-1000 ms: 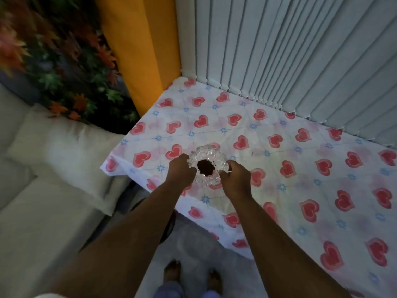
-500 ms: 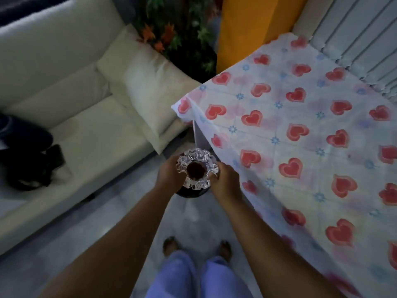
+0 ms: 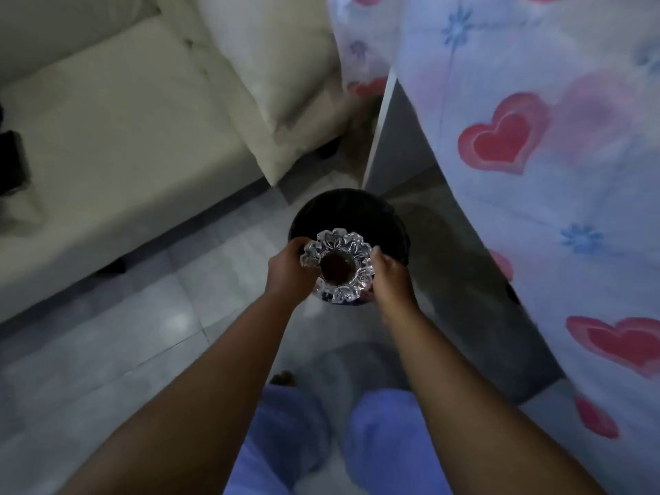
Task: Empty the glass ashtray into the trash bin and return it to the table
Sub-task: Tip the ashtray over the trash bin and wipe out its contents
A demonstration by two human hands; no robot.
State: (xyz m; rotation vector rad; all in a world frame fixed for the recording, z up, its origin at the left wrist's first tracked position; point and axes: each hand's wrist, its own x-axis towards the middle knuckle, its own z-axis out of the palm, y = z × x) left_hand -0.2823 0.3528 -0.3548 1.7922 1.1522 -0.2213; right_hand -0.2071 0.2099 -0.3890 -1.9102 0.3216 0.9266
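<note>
The cut-glass ashtray (image 3: 337,267) is held upright between both hands, with dark brown contents in its round middle. My left hand (image 3: 287,271) grips its left rim and my right hand (image 3: 391,276) grips its right rim. It hangs over the near edge of a round black trash bin (image 3: 348,212) that stands on the floor beside the table's corner. The bin's near rim is hidden behind the ashtray. The table (image 3: 535,101) with its heart-print cloth fills the right side.
A cream sofa (image 3: 118,137) with a cushion (image 3: 275,76) runs along the left. A white table leg (image 3: 380,126) stands just behind the bin. The floor is pale tile (image 3: 143,334). My legs in blue trousers (image 3: 335,441) are at the bottom.
The ashtray was lifted off the table with both hands and carried left and down over the black bin. The view has tilted down toward the floor.
</note>
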